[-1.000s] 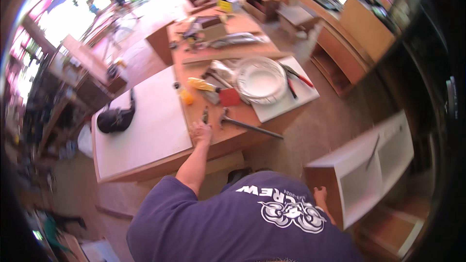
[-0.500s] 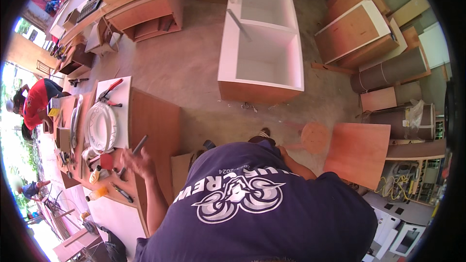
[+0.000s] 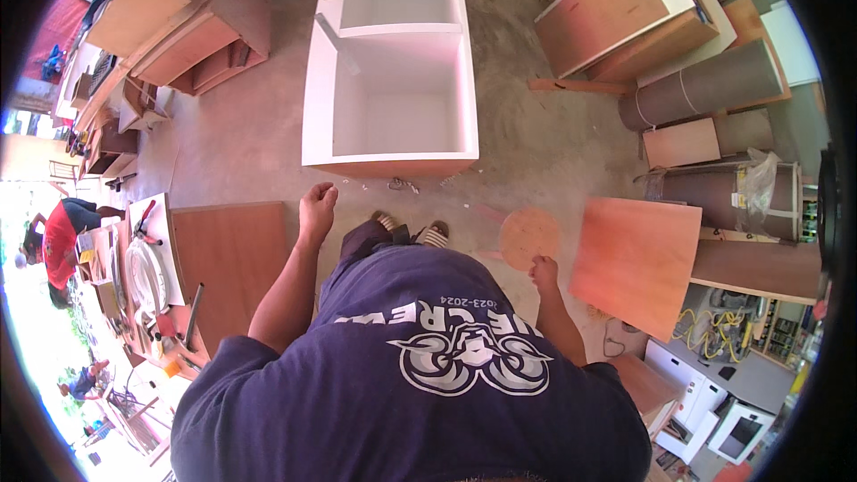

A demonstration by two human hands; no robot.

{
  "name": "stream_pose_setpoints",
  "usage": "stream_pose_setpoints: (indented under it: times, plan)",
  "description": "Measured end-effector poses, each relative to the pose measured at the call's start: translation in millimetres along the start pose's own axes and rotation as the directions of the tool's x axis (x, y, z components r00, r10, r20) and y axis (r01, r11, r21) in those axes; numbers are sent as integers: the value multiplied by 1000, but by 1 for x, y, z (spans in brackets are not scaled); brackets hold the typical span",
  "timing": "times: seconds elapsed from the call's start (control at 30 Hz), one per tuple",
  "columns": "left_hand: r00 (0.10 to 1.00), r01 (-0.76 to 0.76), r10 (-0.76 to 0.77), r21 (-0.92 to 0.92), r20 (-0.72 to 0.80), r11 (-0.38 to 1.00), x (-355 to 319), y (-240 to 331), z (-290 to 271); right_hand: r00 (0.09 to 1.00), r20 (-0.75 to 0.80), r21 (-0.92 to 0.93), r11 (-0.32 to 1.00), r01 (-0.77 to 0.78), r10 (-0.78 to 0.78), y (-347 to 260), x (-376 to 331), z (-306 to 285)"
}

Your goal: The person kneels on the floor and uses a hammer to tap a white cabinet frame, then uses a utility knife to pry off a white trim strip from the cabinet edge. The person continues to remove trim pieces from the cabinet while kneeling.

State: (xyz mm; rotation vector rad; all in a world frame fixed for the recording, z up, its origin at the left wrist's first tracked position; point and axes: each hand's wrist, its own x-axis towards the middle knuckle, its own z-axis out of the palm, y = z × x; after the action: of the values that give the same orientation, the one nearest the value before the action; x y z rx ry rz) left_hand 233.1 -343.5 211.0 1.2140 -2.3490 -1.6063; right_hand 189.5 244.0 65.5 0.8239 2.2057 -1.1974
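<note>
Curled closed, the left hand (image 3: 317, 211) hovers near a white two-compartment cabinet (image 3: 402, 30); the right hand (image 3: 543, 271) (its grip likewise closed) hangs near a round wooden disc (image 3: 528, 234).

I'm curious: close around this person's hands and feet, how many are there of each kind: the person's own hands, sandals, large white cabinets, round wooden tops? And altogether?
Left hand and right hand: 2
Striped sandals: 2
Large white cabinet: 1
Round wooden top: 1
Total: 6
</note>
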Motion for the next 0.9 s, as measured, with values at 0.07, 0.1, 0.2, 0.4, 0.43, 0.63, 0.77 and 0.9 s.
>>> stream_pose_setpoints:
  times: [0.07, 0.1, 0.2, 0.4, 0.43, 0.63, 0.77, 0.9]
  plan:
    - [991, 123, -118, -89, 54, 988, 23, 4, 21, 997, -49, 70, 996, -49, 53, 29, 1, -15]
    - [981, 185, -174, -130, 86, 974, 38, 7, 29, 994, -49, 97, 991, -92, 97, 52, 3, -16]
    - [918, 391, -358, -235, 172, 890, 91, 15, 60, 996, 73, -366, 930, -19, 49, 140, 11, -16]
    - [824, 566, -513, -377, 240, 733, 208, 22, 133, 993, 85, -435, 900, -38, 83, 200, 4, 4]
    - [810, 585, -536, -374, 236, 720, 219, 19, 138, 987, 104, -402, 913, -69, 121, 182, 6, -3]
    - [788, 596, -603, -402, 126, 695, 288, 41, 171, 967, 208, -342, 937, -68, 146, 38, 61, -48]
    - [735, 521, -676, -597, -50, 611, 325, 44, 190, 942, 291, -344, 937, -62, 169, -49, 139, -88]
    - [622, 550, -760, -587, -187, 594, 367, 16, 205, 855, 409, -271, 937, -219, 318, -163, 219, -154]
